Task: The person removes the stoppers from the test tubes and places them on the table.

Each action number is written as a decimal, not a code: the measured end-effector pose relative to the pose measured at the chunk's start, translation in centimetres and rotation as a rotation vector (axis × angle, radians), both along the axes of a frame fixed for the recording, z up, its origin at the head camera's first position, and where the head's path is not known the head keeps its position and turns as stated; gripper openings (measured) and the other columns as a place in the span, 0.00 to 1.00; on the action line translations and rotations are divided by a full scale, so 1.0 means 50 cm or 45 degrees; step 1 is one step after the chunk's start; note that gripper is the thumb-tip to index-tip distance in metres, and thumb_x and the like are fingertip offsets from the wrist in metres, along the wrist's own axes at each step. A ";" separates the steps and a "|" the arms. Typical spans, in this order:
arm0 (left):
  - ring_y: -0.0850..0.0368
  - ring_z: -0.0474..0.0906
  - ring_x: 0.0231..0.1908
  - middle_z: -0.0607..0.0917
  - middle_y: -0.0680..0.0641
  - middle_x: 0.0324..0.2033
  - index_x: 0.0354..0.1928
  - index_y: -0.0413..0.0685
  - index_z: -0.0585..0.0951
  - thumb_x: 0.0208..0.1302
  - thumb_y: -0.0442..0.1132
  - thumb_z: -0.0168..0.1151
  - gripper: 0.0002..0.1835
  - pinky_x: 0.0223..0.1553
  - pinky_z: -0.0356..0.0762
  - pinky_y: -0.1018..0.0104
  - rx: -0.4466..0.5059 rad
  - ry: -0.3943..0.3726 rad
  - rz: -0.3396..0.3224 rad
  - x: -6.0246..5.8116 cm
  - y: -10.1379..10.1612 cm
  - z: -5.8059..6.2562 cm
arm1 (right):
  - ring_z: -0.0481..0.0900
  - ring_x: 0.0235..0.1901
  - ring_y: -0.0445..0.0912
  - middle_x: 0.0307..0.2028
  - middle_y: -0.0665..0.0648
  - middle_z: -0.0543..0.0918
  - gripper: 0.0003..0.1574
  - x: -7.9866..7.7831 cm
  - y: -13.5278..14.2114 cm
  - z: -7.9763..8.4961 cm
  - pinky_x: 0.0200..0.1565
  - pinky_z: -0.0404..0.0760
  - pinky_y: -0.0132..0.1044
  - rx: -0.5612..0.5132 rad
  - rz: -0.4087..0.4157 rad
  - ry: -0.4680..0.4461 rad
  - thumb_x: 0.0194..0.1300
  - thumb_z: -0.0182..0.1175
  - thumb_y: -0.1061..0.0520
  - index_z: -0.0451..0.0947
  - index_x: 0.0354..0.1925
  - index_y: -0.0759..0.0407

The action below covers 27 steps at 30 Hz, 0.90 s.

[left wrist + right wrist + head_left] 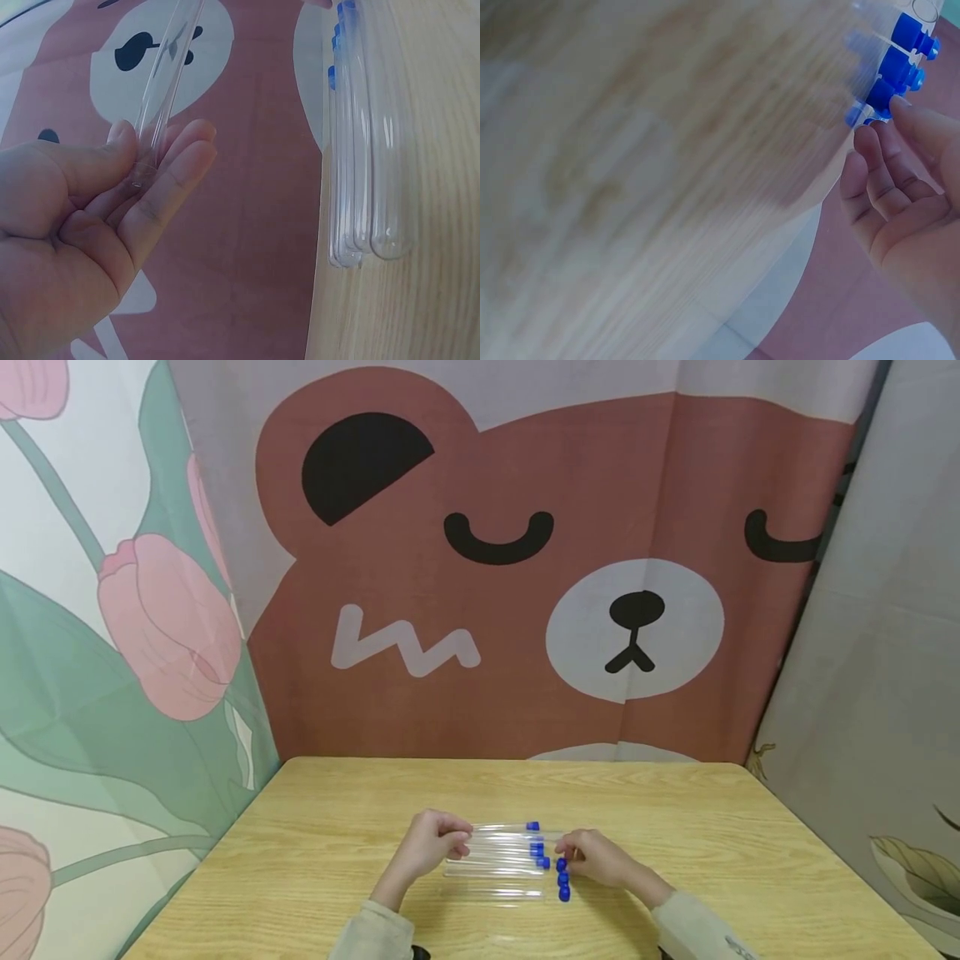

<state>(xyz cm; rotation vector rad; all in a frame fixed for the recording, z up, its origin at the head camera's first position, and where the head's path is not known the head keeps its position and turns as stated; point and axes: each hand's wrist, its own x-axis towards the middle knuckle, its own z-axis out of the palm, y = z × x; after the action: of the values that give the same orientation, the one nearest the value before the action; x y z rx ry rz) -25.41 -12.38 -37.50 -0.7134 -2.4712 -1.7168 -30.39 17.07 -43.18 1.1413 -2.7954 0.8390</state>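
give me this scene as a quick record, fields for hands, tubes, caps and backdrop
left hand: holds a clear tube near its rounded end
right hand: at the loose blue caps, grip unclear
capped tubes: lying side by side on the wooden table
uncapped tube: at least one, nearer the person
loose blue caps: at least three, in a line
backdrop: bear-print cloth

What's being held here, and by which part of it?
The left hand pinches a clear test tube by the end farther from the right hand, which is beside blue stoppers; whether that hand grips anything can't be told.
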 end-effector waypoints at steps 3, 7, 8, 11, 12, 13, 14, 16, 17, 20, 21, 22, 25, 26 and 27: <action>0.43 0.79 0.25 0.81 0.38 0.24 0.35 0.27 0.79 0.58 0.24 0.54 0.06 0.27 0.79 0.59 -0.016 0.006 0.006 0.000 0.002 0.000 | 0.72 0.27 0.39 0.27 0.51 0.77 0.10 0.002 0.002 0.002 0.28 0.74 0.31 -0.010 -0.017 -0.029 0.53 0.61 0.68 0.76 0.37 0.69; 0.45 0.79 0.24 0.81 0.40 0.23 0.35 0.28 0.80 0.57 0.25 0.55 0.06 0.26 0.78 0.65 -0.047 0.016 0.026 -0.012 0.002 -0.015 | 0.72 0.26 0.38 0.27 0.50 0.76 0.10 0.003 0.005 0.001 0.28 0.74 0.31 -0.025 -0.025 -0.038 0.54 0.60 0.67 0.77 0.37 0.68; 0.45 0.79 0.24 0.81 0.40 0.23 0.34 0.28 0.79 0.57 0.24 0.55 0.06 0.25 0.78 0.66 -0.053 0.025 0.031 -0.012 0.003 -0.016 | 0.72 0.26 0.38 0.27 0.50 0.76 0.10 0.004 0.006 0.000 0.28 0.74 0.30 -0.028 -0.025 -0.037 0.54 0.60 0.66 0.77 0.37 0.68; 0.44 0.79 0.24 0.81 0.40 0.23 0.33 0.27 0.79 0.56 0.22 0.55 0.05 0.24 0.78 0.67 -0.068 0.044 0.052 -0.013 0.005 -0.019 | 0.71 0.26 0.38 0.27 0.49 0.76 0.10 0.003 0.011 -0.001 0.28 0.74 0.30 -0.033 -0.023 -0.035 0.55 0.60 0.65 0.77 0.37 0.68; 0.44 0.79 0.24 0.81 0.40 0.22 0.33 0.27 0.79 0.56 0.21 0.55 0.05 0.24 0.78 0.66 -0.073 0.049 0.060 -0.013 0.006 -0.020 | 0.71 0.26 0.37 0.27 0.49 0.76 0.10 0.003 0.012 -0.002 0.27 0.73 0.30 -0.035 -0.024 -0.035 0.55 0.60 0.65 0.77 0.37 0.68; 0.43 0.79 0.23 0.81 0.40 0.22 0.32 0.27 0.79 0.55 0.21 0.55 0.05 0.24 0.78 0.66 -0.081 0.056 0.067 -0.013 0.007 -0.021 | 0.71 0.26 0.37 0.27 0.48 0.76 0.09 0.003 0.014 -0.002 0.27 0.73 0.30 -0.038 -0.019 -0.027 0.55 0.60 0.65 0.77 0.37 0.68; 0.44 0.79 0.23 0.81 0.40 0.22 0.32 0.27 0.79 0.55 0.21 0.55 0.05 0.24 0.78 0.66 -0.094 0.062 0.078 -0.013 0.007 -0.022 | 0.71 0.26 0.37 0.27 0.48 0.76 0.09 0.003 0.015 -0.002 0.27 0.73 0.30 -0.042 -0.018 -0.021 0.55 0.59 0.64 0.77 0.36 0.67; 0.47 0.79 0.22 0.81 0.41 0.22 0.32 0.28 0.80 0.54 0.21 0.56 0.05 0.23 0.77 0.67 -0.126 0.075 0.099 -0.013 0.008 -0.023 | 0.70 0.25 0.36 0.26 0.47 0.75 0.08 0.002 0.018 -0.003 0.26 0.73 0.30 -0.048 -0.022 -0.023 0.55 0.59 0.64 0.78 0.36 0.67; 0.49 0.79 0.22 0.81 0.42 0.22 0.31 0.28 0.80 0.54 0.21 0.56 0.05 0.23 0.77 0.67 -0.147 0.085 0.110 -0.013 0.008 -0.023 | 0.70 0.25 0.36 0.26 0.47 0.75 0.08 0.002 0.019 -0.002 0.26 0.72 0.30 -0.053 -0.019 -0.016 0.55 0.59 0.64 0.78 0.36 0.66; 0.55 0.77 0.21 0.81 0.43 0.22 0.31 0.29 0.80 0.54 0.21 0.56 0.05 0.23 0.76 0.70 -0.207 0.100 0.146 -0.014 0.007 -0.025 | 0.69 0.25 0.35 0.26 0.46 0.75 0.07 0.003 0.021 -0.002 0.25 0.72 0.29 -0.059 -0.021 -0.017 0.56 0.59 0.64 0.78 0.35 0.66; 0.55 0.77 0.21 0.81 0.43 0.23 0.31 0.29 0.80 0.53 0.21 0.57 0.05 0.22 0.76 0.71 -0.226 0.107 0.154 -0.015 0.007 -0.026 | 0.69 0.25 0.35 0.26 0.45 0.75 0.07 0.002 0.022 -0.002 0.25 0.72 0.29 -0.059 -0.023 -0.020 0.56 0.59 0.64 0.78 0.35 0.65; 0.56 0.77 0.21 0.81 0.43 0.23 0.31 0.29 0.80 0.53 0.21 0.57 0.05 0.22 0.75 0.71 -0.240 0.112 0.162 -0.015 0.007 -0.027 | 0.69 0.25 0.35 0.26 0.45 0.75 0.07 0.002 0.022 -0.002 0.25 0.72 0.29 -0.057 -0.020 -0.014 0.56 0.59 0.64 0.78 0.35 0.65; 0.56 0.76 0.22 0.81 0.42 0.22 0.30 0.29 0.81 0.52 0.20 0.57 0.05 0.22 0.74 0.71 -0.288 0.129 0.181 -0.016 0.007 -0.028 | 0.69 0.25 0.35 0.26 0.46 0.75 0.07 0.003 0.022 -0.002 0.26 0.72 0.29 -0.056 -0.025 -0.025 0.56 0.59 0.64 0.78 0.35 0.65; 0.56 0.76 0.22 0.81 0.42 0.22 0.29 0.30 0.81 0.52 0.20 0.57 0.05 0.22 0.74 0.71 -0.304 0.141 0.184 -0.017 0.007 -0.029 | 0.69 0.25 0.35 0.26 0.46 0.75 0.07 0.004 0.022 -0.002 0.26 0.72 0.29 -0.059 -0.025 -0.027 0.56 0.59 0.64 0.78 0.35 0.65; 0.57 0.76 0.22 0.81 0.42 0.22 0.29 0.30 0.81 0.51 0.20 0.58 0.05 0.22 0.74 0.71 -0.320 0.148 0.189 -0.017 0.008 -0.030 | 0.69 0.25 0.35 0.26 0.46 0.75 0.07 0.005 0.023 -0.002 0.26 0.72 0.29 -0.061 -0.027 -0.033 0.56 0.59 0.64 0.78 0.35 0.65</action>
<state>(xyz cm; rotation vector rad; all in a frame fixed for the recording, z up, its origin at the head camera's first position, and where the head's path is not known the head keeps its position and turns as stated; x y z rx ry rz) -26.28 -12.00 -38.99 -0.6087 -2.6108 -1.2932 -30.14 18.20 -43.27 1.1004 -2.7862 0.9204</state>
